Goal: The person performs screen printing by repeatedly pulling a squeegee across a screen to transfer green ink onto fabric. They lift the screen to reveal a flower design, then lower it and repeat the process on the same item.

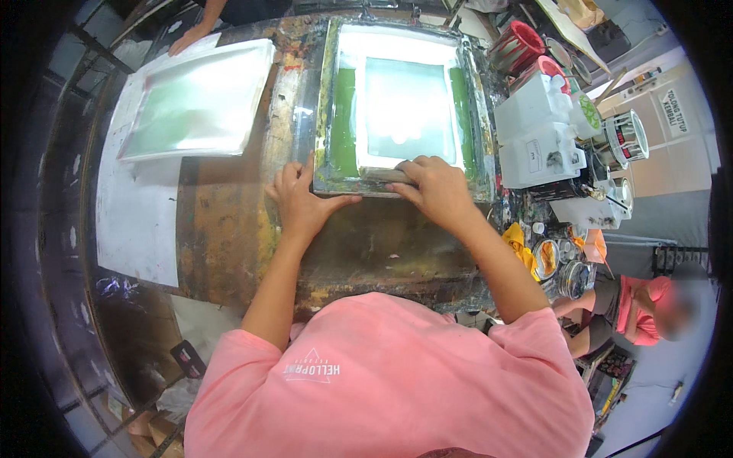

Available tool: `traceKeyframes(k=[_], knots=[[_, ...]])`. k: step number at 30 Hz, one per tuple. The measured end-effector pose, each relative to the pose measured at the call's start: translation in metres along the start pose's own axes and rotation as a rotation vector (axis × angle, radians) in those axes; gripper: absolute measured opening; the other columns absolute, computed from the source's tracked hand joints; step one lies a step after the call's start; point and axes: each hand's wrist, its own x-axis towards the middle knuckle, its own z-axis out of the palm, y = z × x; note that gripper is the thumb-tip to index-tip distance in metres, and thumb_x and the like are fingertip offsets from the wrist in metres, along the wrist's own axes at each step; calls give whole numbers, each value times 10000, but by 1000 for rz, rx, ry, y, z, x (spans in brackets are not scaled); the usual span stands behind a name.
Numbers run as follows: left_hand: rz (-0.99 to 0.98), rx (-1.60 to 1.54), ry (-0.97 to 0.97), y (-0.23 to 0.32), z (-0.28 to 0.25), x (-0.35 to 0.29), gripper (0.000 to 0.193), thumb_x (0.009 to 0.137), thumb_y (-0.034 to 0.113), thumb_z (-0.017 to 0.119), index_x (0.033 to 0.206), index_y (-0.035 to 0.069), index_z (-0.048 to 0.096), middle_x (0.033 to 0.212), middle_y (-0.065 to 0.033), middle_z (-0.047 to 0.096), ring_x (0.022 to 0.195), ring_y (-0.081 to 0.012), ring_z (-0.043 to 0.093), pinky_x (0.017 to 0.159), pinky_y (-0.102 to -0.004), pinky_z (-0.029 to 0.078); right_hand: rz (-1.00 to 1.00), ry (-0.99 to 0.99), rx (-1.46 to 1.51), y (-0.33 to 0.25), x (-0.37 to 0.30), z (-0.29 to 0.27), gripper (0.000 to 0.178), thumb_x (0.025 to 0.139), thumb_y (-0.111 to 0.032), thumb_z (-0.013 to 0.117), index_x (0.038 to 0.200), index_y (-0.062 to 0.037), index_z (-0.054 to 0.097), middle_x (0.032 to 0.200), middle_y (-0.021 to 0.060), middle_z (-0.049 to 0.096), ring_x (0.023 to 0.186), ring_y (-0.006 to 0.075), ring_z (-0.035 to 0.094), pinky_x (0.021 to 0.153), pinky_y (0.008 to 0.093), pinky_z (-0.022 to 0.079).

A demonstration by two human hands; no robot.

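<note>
My left grip [301,204] spreads wide at a frame [324,114] along the worktop's [221,229] far edge; my right grip [439,185] pinches a bar [378,175] — printing, I guess — next needs steady pressing.

Two white plastic jugs [538,156] stand close together. Beyond them are red-stained tubs [518,49]; to their right stands a white tin [626,139] streaked with dark drips, and farther right a white sign [676,108]. Nearer than the jugs lie a crumpled yellow cloth [518,246] and, beside it, a round jar [546,259] with orange contents. Nearer still and farther right, a person in a pink shirt [643,309] sits.
</note>
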Motion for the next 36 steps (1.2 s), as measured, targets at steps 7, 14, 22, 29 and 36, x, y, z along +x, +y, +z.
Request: traceKeyframes(k=[7, 14, 22, 29, 36], knots=[[28, -36, -17, -5, -2, -4, 1189, 500, 727, 897, 1477, 118, 600, 1018, -40, 537, 1041, -250, 512, 987, -456, 310, -91, 169, -127, 19, 35, 23, 340, 874, -423, 760, 963, -103, 691, 902, 81, 644, 852, 301, 658, 680, 420, 561], [50, -62, 15, -1, -6, 1, 1196, 504, 724, 897, 1495, 131, 586, 1028, -51, 558, 1029, -252, 516, 975, -448, 319, -97, 278, -205, 109, 167, 31, 361, 923, -501, 698, 955, -142, 718, 887, 75, 670, 858, 305, 696, 712, 466, 582], [7, -265, 9, -1, -5, 1, 1237, 516, 689, 919, 1516, 64, 545, 906, -85, 636, 898, -251, 540, 928, -404, 367, -45, 132, -109, 150, 243, 7, 521, 964, -624, 611, 1134, -152, 754, 993, 127, 734, 942, 351, 710, 790, 472, 555], [-43, -236, -39, 4, -9, -4, 1190, 551, 583, 963, 1537, 80, 525, 999, -82, 670, 1030, -307, 491, 982, -450, 405, -25, 144, -194, 91, 149, 21, 413, 950, -539, 650, 1045, -140, 694, 952, 103, 676, 918, 330, 686, 711, 500, 558], [-10, -231, -4, -3, -2, -6, 1154, 586, 588, 952, 1521, 58, 531, 1048, -102, 687, 1061, -322, 500, 999, -451, 402, 21, -49, -179, -4, 13, -10, 393, 942, -452, 691, 1016, -68, 650, 945, 125, 664, 847, 329, 680, 676, 457, 571]])
